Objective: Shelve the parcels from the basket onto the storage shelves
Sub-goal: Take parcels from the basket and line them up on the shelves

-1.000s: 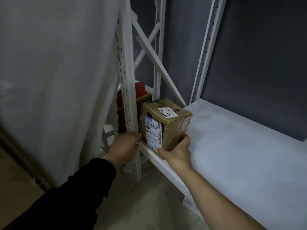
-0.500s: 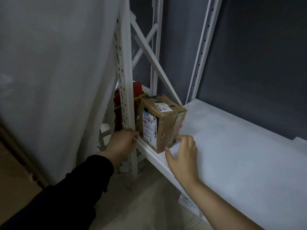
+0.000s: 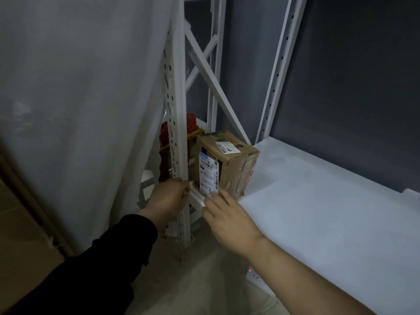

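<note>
A brown cardboard parcel (image 3: 229, 160) with a white label marked "4-3" stands on the left end of the white shelf (image 3: 318, 201), right beside the front upright post (image 3: 176, 123). My left hand (image 3: 167, 201) grips the post at shelf height. My right hand (image 3: 227, 214) hovers just in front of the parcel's lower front edge, fingers straight and holding nothing. A red parcel (image 3: 191, 126) sits behind the post, partly hidden by it.
A white curtain (image 3: 79, 98) hangs at the left of the rack. Diagonal braces (image 3: 213, 80) cross the rack's side. A dark grey wall (image 3: 352, 76) backs the shelf. A power strip with a red light (image 3: 254, 275) lies on the floor below.
My right hand let go of the cardboard parcel, which now stands on the shelf, and drew back toward the shelf's front edge. My left hand stayed on the post.
</note>
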